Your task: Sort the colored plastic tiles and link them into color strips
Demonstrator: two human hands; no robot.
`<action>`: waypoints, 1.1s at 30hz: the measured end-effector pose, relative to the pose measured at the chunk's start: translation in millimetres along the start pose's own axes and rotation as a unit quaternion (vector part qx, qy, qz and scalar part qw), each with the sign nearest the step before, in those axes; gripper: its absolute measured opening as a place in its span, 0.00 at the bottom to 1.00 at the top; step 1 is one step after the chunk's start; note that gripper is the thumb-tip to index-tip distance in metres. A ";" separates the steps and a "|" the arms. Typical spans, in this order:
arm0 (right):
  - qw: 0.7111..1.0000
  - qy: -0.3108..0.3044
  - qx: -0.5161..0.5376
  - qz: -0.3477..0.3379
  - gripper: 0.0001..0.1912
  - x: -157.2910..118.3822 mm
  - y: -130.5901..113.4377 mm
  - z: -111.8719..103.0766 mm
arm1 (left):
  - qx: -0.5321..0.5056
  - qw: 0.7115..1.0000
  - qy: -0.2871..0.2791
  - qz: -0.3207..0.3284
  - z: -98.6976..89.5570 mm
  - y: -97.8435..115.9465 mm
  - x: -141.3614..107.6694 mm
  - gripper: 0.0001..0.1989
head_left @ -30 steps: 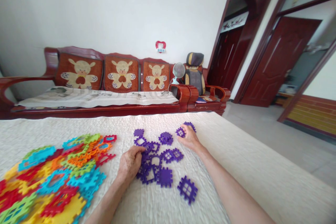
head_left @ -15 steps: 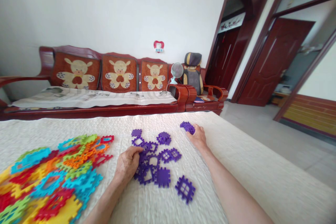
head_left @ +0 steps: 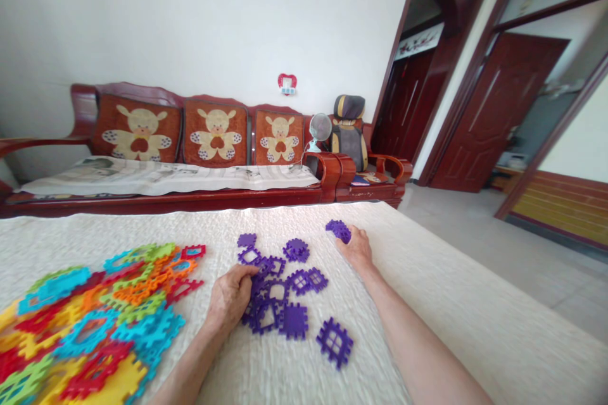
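My left hand [head_left: 231, 294] is at the left side of a heap of purple toothed interlocking plastic tiles [head_left: 278, 291]. Its thumb and fingers are closed on a purple tile at the heap's edge, mostly covered by the fingertips. Farther off to the right, my right hand [head_left: 357, 248] grips a small pile of purple tiles [head_left: 338, 228] lying on the cloth. Between the hands lie a small purple stack [head_left: 296, 250] and a pair of window-frame tiles [head_left: 308, 280]. A single purple window tile [head_left: 335, 342] lies nearer to me.
A large mixed pile of red, yellow, blue, green and orange tiles [head_left: 95, 323] spreads over the left of the table. A cream quilted cloth [head_left: 427, 266] covers the tabletop. Behind it stand a wooden sofa [head_left: 266, 193] with bear cushions and a small fan [head_left: 320, 128].
Almost nothing differs. My right hand has shifted very slightly to the left at the purple pile; my left hand stays at the heap.
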State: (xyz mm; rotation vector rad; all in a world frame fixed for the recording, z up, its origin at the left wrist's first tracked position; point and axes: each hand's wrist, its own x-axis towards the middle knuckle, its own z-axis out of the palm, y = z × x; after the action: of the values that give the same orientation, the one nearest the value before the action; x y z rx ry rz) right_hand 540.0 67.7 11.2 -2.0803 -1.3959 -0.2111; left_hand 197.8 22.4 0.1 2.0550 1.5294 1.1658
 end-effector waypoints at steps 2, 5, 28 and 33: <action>1.000 -0.003 -0.002 0.002 0.28 -0.1 -0.5 -0.2 | 0.000 1.000 0.003 0.002 -0.3 0.4 -0.3 0.15; 1.000 -0.002 -0.007 0.002 0.28 -0.1 -0.7 0.5 | 0.003 1.000 0.002 0.004 -1.0 1.3 -0.7 0.15; 0.963 -0.110 0.133 -0.206 0.22 -36.9 -83.9 10.2 | 0.005 1.000 -0.010 -0.008 -3.0 7.6 -0.8 0.15; 0.967 -0.115 0.100 -0.203 0.25 -45.0 -87.3 12.5 | 0.003 1.000 -0.007 0.005 -0.6 5.1 -0.2 0.15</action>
State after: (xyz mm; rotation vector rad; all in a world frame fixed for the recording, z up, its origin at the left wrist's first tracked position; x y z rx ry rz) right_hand 441.2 61.6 16.0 -1.6785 -1.8938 0.0093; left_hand 200.6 20.2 3.8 2.0723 1.5205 1.1497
